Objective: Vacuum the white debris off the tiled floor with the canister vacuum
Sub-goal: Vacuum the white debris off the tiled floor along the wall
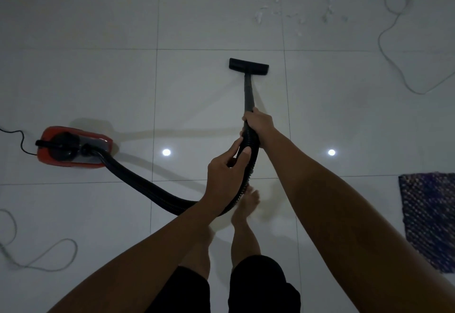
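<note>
A red canister vacuum (73, 146) sits on the tiled floor at the left. Its black ribbed hose (147, 187) curves right and up to a black wand (248, 91). The wand ends in a flat black floor head (248, 66) resting on the tiles. My right hand (258, 125) grips the top of the hose where it joins the wand. Just below it, my left hand (226, 172) holds the hose. White debris (295, 14) lies scattered on the tiles beyond the floor head, up and to its right.
A grey cord (394, 49) loops across the floor at the top right, and another grey cord (44, 261) lies at the lower left. A black power cable (21, 140) leaves the canister. A dark patterned mat (428, 219) lies at the right. My bare feet (246, 204) stand under the hose.
</note>
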